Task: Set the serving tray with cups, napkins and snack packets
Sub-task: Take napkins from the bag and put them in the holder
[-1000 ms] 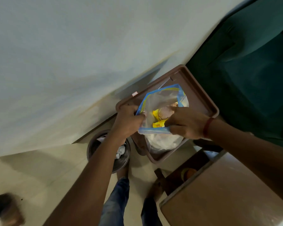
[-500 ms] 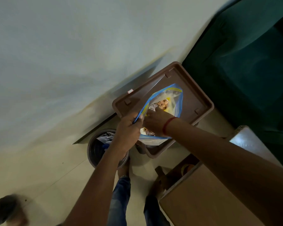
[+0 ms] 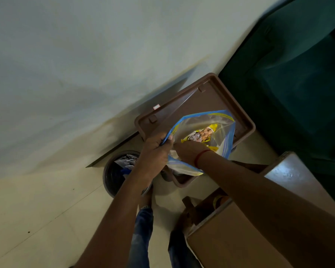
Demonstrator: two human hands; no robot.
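A clear zip bag (image 3: 203, 120) with a blue rim hangs over the brown serving tray (image 3: 217, 97), which stands near the wall. My left hand (image 3: 157, 149) pinches the bag's rim at its left corner and holds it up. My right hand (image 3: 188, 151) reaches into the bag's mouth, its fingers hidden inside. A yellow snack packet (image 3: 201, 133) with a printed picture lies in the bag just beyond that hand. No cups or napkins show.
A round bin (image 3: 116, 171) with crumpled waste sits on the pale floor below my left arm. A dark green sofa (image 3: 298, 74) fills the right. A wooden table (image 3: 240, 238) is at the lower right, and my legs are below.
My right hand has gone from holding the bag's rim to reaching deep inside it. The bag's mouth has spread wider and the yellow packet shows more plainly.
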